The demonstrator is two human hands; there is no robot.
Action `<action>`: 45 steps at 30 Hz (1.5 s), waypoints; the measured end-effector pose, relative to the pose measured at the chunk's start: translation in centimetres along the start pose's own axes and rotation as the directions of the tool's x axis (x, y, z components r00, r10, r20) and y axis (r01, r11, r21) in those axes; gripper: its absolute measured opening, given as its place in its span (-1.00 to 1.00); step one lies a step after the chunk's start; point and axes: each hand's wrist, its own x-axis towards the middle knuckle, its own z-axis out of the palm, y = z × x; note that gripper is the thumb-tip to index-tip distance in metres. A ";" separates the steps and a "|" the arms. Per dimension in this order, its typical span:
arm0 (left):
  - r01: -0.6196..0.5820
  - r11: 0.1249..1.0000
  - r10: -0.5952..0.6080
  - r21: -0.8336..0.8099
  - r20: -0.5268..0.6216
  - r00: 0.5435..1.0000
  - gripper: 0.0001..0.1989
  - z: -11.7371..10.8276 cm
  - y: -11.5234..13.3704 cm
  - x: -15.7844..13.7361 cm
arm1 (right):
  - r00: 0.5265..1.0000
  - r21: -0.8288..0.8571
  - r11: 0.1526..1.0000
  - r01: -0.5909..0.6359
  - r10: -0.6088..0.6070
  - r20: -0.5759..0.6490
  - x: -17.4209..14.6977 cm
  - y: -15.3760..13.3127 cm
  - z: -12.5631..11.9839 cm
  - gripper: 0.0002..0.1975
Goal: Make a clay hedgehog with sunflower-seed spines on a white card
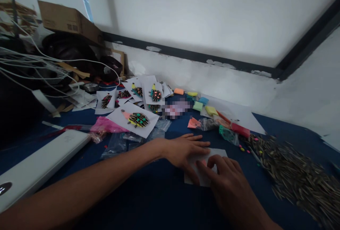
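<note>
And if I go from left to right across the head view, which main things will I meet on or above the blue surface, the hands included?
Long white case → card with green-dotted figure → left hand → right hand → heap of striped seeds.

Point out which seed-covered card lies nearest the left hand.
The frontmost card, with green dots and a pink end; the others lie behind it, farther from that hand.

Craft wkspace prob.: seed-covered cards (138,119), bright pkts (211,110), seed pile (305,178) on blue tbl (283,125).
</note>
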 end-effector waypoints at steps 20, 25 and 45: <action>0.013 1.000 -0.013 -0.016 0.007 1.000 -0.13 0.0 0.0 0.1 | 0.988 0.228 0.964 -0.133 0.110 0.112 0.5 -0.9 -0.8 -0.70; 0.024 1.000 -0.024 -0.020 0.009 1.000 -0.11 0.0 0.0 0.1 | 0.990 0.200 0.972 -0.124 0.106 0.097 0.6 -0.3 -1.2 -0.60; -0.001 1.000 0.000 -0.013 -0.016 1.000 -0.14 0.2 -0.1 0.1 | 0.994 0.121 0.987 -0.106 0.104 0.022 -0.2 -0.2 -0.5 -0.60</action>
